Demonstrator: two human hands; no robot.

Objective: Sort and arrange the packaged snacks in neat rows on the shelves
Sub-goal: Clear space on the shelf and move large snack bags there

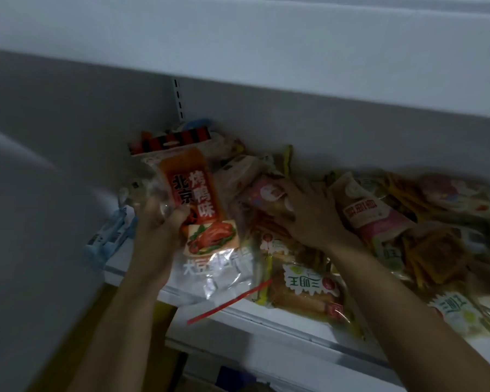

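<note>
I see my left hand (160, 222) grasping the orange roast-duck packet (201, 205), lifted at the left end of the snack heap (351, 236) | right hand (309, 219) fingers spread flat, pressing a pink packet (266, 193) in the heap's middle | heap lies loose on the white shelf (266, 321) | sandwich pack (309, 290) at heap's front edge
</note>
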